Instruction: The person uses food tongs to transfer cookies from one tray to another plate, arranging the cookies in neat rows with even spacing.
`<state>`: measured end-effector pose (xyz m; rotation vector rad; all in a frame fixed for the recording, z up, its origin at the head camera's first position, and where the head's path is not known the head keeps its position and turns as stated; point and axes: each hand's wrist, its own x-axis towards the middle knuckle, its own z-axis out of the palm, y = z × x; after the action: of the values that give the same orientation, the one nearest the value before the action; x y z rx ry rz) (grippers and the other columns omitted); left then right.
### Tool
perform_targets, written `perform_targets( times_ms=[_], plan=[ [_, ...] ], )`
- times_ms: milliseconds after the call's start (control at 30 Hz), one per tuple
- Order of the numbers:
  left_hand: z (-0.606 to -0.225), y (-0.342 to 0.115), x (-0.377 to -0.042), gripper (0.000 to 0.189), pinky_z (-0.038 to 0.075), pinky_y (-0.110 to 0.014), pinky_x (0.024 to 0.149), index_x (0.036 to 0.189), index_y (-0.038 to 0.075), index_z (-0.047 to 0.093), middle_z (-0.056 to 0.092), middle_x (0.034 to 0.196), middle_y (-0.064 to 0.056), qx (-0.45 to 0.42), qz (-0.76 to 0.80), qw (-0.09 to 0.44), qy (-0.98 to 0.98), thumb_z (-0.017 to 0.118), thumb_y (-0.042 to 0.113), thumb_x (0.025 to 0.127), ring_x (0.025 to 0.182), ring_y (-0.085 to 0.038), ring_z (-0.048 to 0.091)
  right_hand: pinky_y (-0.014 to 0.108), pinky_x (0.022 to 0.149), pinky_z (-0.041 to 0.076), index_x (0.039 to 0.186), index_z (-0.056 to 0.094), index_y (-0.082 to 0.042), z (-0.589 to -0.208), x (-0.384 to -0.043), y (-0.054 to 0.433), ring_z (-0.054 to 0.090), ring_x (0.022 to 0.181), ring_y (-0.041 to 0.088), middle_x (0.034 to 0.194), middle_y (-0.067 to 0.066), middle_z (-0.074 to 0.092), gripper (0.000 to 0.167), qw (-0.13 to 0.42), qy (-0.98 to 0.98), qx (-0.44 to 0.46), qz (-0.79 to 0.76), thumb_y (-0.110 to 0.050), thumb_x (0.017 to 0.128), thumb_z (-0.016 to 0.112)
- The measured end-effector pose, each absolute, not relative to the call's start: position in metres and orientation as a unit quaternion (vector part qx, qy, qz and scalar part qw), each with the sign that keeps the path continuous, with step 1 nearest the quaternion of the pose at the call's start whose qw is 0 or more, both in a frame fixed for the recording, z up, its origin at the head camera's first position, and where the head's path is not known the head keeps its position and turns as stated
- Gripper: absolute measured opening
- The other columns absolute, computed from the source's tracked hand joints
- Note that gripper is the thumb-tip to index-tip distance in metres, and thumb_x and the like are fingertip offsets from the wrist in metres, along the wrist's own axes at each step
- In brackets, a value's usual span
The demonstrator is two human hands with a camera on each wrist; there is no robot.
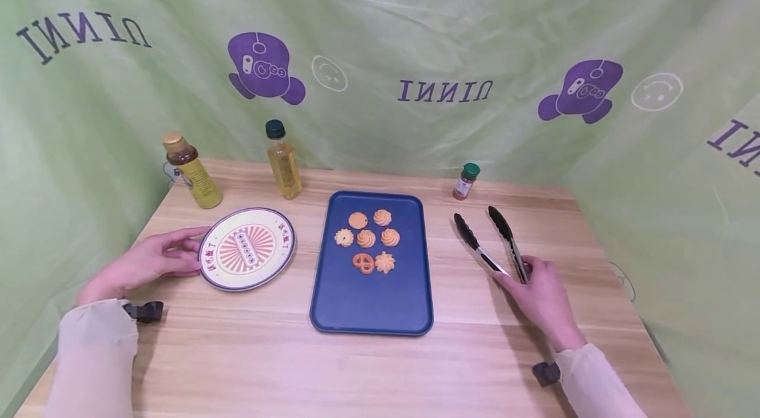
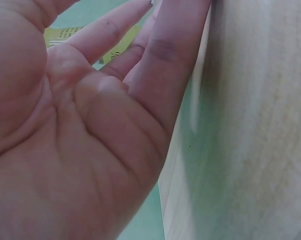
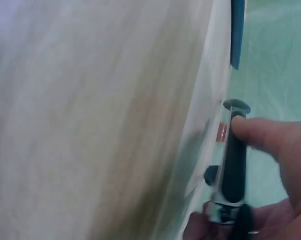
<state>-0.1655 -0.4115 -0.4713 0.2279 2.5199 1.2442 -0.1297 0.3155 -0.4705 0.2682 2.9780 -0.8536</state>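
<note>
At the left, my left hand point(image 1: 157, 258) holds the left rim of a round white plate point(image 1: 284, 217) with a blue edge and a red ray pattern. In the left wrist view the palm point(image 2: 90, 130) fills the near side, with the fingers reaching up and away. On the right, my right hand point(image 1: 543, 293) grips a pair of tongs point(image 1: 489, 261) with black tips, their two arms spread apart and pointing away from me. The thumb lies along the tongs' dark handle point(image 3: 234, 165) in the right wrist view. Between the hands lies a blue tray point(image 1: 373, 309) carrying several cookies point(image 1: 366, 238).
Behind the plate stand a yellow-labelled bottle point(image 1: 202, 184) and an oil bottle point(image 1: 285, 167) with a dark cap. A small green-capped spice jar point(image 1: 465, 182) is at the back right, beyond the tongs. A green printed curtain point(image 1: 368, 16) hangs around the wooden table point(image 1: 255, 352).
</note>
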Motion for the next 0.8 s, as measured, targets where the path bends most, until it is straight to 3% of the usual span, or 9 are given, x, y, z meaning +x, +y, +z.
perform_targets(
  times_ms=[133,400,600,800],
  plan=[
    [-0.471,-0.413,-0.164,0.079,0.062,-0.016,0.09,0.168,-0.006,0.04,0.071,0.137,-0.01,0.079,0.434,0.162,0.883,0.08,0.014,0.104,0.11,0.005,0.068,0.07,0.109,0.053,0.152,0.055,0.015,-0.469,-0.132,0.318,0.063,0.124,0.052,0.138,0.038,0.062,0.088,-0.002,0.951,0.088,-0.296,-0.047,0.097,0.086],
    [-0.471,-0.415,-0.164,0.079,0.063,-0.017,0.09,0.17,-0.007,0.035,0.072,0.127,0.007,0.071,0.467,0.176,0.864,0.077,0.007,0.104,0.106,0.007,0.071,0.052,0.089,0.056,0.147,0.064,0.009,-0.449,-0.138,0.308,0.065,0.108,0.041,0.128,0.031,0.068,0.083,-0.027,0.963,0.051,-0.264,-0.05,0.094,0.088],
    [-0.471,-0.414,-0.164,0.079,0.064,-0.018,0.09,0.169,-0.008,0.037,0.072,0.127,0.008,0.076,0.473,0.179,0.86,0.078,0.008,0.104,0.106,0.004,0.072,0.037,0.081,0.052,0.144,0.068,0.004,-0.433,-0.146,0.292,0.066,0.1,0.033,0.126,0.025,0.071,0.078,-0.022,0.967,0.006,-0.255,-0.05,0.091,0.09],
    [-0.472,-0.413,-0.164,0.075,0.065,-0.02,0.09,0.169,-0.008,0.037,0.073,0.126,0.006,0.076,0.481,0.179,0.855,0.074,0.004,0.105,0.105,0.0,0.075,0.033,0.076,0.048,0.138,0.071,0.002,-0.426,-0.157,0.27,0.062,0.092,0.028,0.116,0.018,0.069,0.07,-0.015,0.965,-0.028,-0.261,-0.043,0.089,0.092]
  ],
)
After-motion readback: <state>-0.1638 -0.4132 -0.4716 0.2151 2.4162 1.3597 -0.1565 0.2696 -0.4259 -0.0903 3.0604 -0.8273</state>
